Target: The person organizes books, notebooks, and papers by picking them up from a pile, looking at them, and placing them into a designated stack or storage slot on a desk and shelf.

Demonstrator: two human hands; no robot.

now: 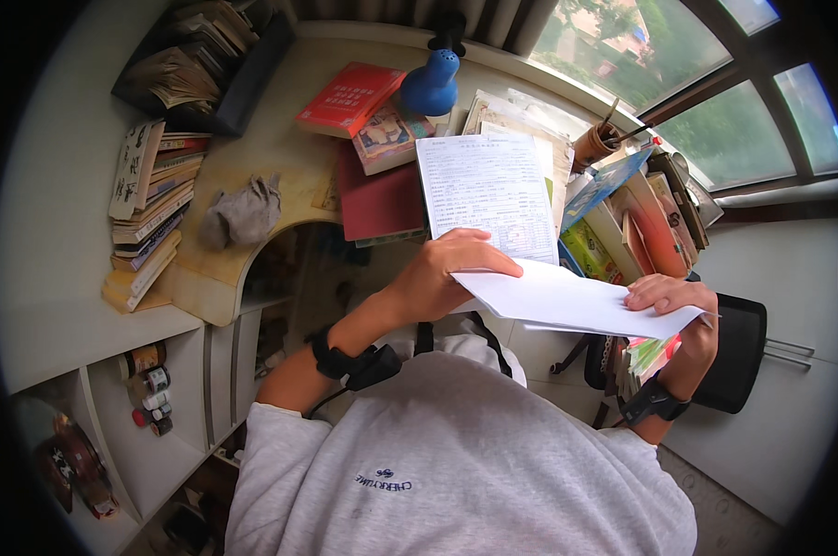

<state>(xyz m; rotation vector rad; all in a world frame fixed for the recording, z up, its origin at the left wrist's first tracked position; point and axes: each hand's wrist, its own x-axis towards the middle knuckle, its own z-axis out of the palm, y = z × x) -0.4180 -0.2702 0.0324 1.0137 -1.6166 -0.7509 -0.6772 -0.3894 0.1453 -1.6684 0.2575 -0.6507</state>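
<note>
Between my hands, in front of my chest, is a small sheaf of white paper sheets [565, 295], its visible faces blank. My left hand [454, 267] grips one end, fingers over the top. At the other end my right hand [680, 306] holds the edge, its thumb side partly hidden. Just beyond the sheaf lies a printed form [492, 187] with lines and a table on it; the sheaf and my left hand overlap its near edge. A dark red hardcover book [377, 198] is left of the form.
A red book [349, 97] and an illustrated book [388, 139] lie near a blue desk lamp [431, 83]. A grey cloth [245, 212] and a book stack [155, 215] are on the left. Boxes and folders [641, 215], a brown pen holder [593, 149] and a black chair [732, 351] stand right.
</note>
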